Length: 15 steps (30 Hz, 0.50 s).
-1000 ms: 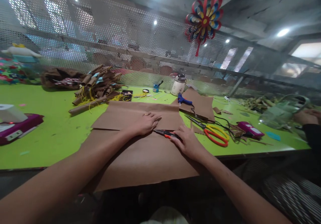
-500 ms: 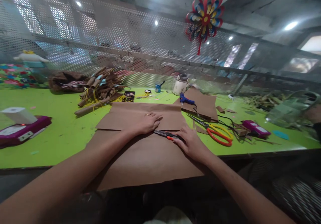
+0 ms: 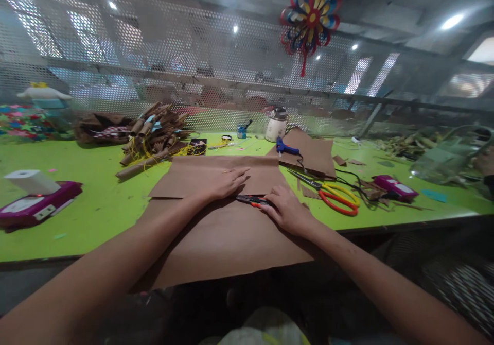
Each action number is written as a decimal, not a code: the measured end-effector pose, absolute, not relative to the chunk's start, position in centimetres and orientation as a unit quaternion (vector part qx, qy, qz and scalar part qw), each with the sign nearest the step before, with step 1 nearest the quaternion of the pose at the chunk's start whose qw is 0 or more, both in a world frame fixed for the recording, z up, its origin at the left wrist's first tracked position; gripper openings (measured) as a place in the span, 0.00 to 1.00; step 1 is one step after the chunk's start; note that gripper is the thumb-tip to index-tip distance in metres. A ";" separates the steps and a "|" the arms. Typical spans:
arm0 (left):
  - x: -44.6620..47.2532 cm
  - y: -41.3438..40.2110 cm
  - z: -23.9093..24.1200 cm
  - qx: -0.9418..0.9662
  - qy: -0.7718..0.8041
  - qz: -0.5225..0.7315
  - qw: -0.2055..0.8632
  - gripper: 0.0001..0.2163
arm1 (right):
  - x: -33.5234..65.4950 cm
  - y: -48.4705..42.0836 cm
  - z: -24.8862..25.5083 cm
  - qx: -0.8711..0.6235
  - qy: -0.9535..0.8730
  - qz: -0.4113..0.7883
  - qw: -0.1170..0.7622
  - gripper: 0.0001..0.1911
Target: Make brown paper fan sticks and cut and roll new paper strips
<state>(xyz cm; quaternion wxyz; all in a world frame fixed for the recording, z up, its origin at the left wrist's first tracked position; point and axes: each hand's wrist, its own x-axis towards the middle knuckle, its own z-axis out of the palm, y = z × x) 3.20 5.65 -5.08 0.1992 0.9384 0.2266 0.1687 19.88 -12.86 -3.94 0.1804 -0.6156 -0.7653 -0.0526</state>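
Note:
A large sheet of brown kraft paper [image 3: 224, 247] lies in front of me, its lower part hanging over the table's front edge. Its far part is a folded-over flap [image 3: 181, 180], with a dark straight gap along the flap's near edge. On the flap my left hand [image 3: 228, 183] rests flat, fingers stretched toward the right. My right hand [image 3: 287, 208] is closed around what looks like a utility knife [image 3: 252, 201], dark with a red-orange part. Its tip points left at the flap's near edge, close below my left hand. The handle is mostly hidden in my fingers.
Yellow-and-orange-handled scissors [image 3: 339, 199] lie right of the paper. Beyond are a blue glue gun [image 3: 287, 148], more brown sheets [image 3: 312, 157] and a white jar [image 3: 276, 126]. Brown paper rolls [image 3: 154, 134] are back left. Purple power strips [image 3: 42, 203] sit at both sides.
My left hand's fingers have straightened out and lie flatter on the flap. My right hand and the knife have shifted very slightly left. The view has tilted a little.

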 end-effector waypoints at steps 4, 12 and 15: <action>3.1 5.3 -4.7 0.932 0.230 0.178 0.216 0.26 | 19.7 -13.5 -4.1 -0.615 -0.763 -0.058 0.190 0.18; 3.0 5.4 -4.6 0.920 0.231 0.188 0.254 0.27 | 18.9 -12.9 -3.3 -0.618 -0.764 -0.083 0.166 0.20; 3.0 5.7 -4.7 0.919 0.230 0.182 0.264 0.27 | 18.3 -12.7 -2.8 -0.615 -0.768 -0.091 0.154 0.22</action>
